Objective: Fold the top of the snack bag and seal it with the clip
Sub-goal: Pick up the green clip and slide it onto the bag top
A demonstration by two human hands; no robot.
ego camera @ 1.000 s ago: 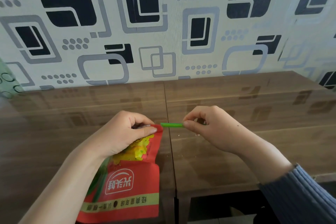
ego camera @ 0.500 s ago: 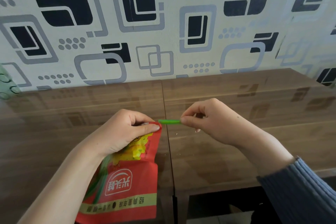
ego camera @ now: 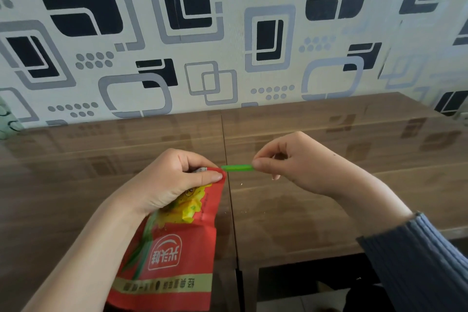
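My left hand (ego camera: 174, 180) is clenched on the top of the red snack bag (ego camera: 174, 248), thumb lying flat across the front and the other fingers curled behind, so the folded upper edge is pinched between them. The bag lies flat on the brown table (ego camera: 316, 215) below that grip, its printed side up and its bottom end toward me, close to the near edge. Its right side runs just beside the seam (ego camera: 229, 200) where two tabletops meet.

My right hand (ego camera: 298, 162) grips one end of the green clip (ego camera: 236, 167) between thumb and fingertip, the remaining fingers tucked in. The clip lies level, pointing left, and its free end reaches the top right corner of the bag beside my left thumb; I cannot tell whether it has caught the fold or only touches it.

A ribbed blue-grey sleeve (ego camera: 417, 261) covers my right forearm; my left forearm is bare. Behind the table stands a wall (ego camera: 228, 33) papered with black and grey squares.
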